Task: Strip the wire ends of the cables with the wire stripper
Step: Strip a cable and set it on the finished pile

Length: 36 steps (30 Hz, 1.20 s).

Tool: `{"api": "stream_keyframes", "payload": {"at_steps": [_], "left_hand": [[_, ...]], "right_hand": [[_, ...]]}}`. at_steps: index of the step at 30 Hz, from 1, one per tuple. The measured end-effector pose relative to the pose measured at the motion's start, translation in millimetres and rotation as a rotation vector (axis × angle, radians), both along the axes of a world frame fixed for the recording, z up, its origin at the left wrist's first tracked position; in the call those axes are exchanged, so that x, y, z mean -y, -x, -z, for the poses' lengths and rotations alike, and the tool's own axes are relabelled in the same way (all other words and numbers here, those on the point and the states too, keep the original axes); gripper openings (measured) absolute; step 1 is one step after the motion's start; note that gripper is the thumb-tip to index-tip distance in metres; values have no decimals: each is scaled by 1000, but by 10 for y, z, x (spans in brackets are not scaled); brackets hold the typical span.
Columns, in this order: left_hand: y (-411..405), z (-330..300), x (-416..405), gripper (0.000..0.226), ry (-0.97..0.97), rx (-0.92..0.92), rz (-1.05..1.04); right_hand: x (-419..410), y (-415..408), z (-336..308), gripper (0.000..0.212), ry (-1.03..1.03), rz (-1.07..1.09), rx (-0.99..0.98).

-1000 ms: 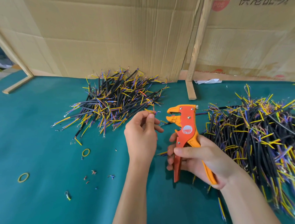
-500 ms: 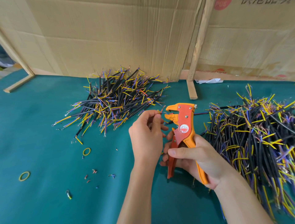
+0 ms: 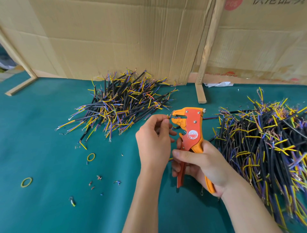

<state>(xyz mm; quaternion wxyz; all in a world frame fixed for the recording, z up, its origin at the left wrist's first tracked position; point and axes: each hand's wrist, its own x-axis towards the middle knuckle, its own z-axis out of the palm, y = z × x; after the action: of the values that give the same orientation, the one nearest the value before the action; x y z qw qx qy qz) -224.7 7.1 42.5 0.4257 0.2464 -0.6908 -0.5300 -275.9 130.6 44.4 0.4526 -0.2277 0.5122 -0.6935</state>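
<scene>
The left hand [image 3: 153,141] pinched a thin wire end [image 3: 169,117] at the wire stripper [image 3: 191,133] beak; the right hand [image 3: 204,164] gripped its handles.

Red circle on cardboard [image 3: 232,4], top edge: "POS", partly cut off.
Dark print on cardboard, top right [image 3: 279,2]: characters cut by the frame edge, unreadable.
Red print on cardboard, lower right [image 3: 230,74]: faded, unreadable.
Round sticker [image 3: 192,134] on wire stripper [image 3: 191,131]: small print, too fine to read.
</scene>
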Motion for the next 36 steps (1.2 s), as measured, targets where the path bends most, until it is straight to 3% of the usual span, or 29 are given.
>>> {"api": "stream_keyframes", "payload": {"at_steps": [13, 18, 21, 24, 25, 29, 32, 34, 36], "left_hand": [[-11, -1, 7, 19, 26, 73, 79], [-34, 87, 69, 13, 23, 285, 127], [-35, 65, 21, 28, -52, 285, 348], [5, -51, -144, 38, -70, 225, 642], [23, -56, -172, 36, -26, 227, 608], [-23, 49, -37, 30, 264, 338, 16], [-42, 123, 50, 47, 388, 566, 3], [-20, 183, 27, 43, 490, 685, 27], [-10, 181, 13, 33, 470, 693, 14]], "right_hand": [[82, -80, -44, 43, -7, 261, 70], [-36, 72, -66, 21, 197, 333, 226], [-130, 195, -56, 8, 293, 383, 285], [-222, 290, -41, 8, 360, 431, 320], [-246, 309, -39, 10, 391, 440, 344], [-282, 318, -50, 26, 424, 422, 402], [-209, 272, -49, 37, 360, 367, 430], [-149, 237, -39, 49, 290, 384, 426], [-107, 221, -28, 52, 242, 442, 395]]}}
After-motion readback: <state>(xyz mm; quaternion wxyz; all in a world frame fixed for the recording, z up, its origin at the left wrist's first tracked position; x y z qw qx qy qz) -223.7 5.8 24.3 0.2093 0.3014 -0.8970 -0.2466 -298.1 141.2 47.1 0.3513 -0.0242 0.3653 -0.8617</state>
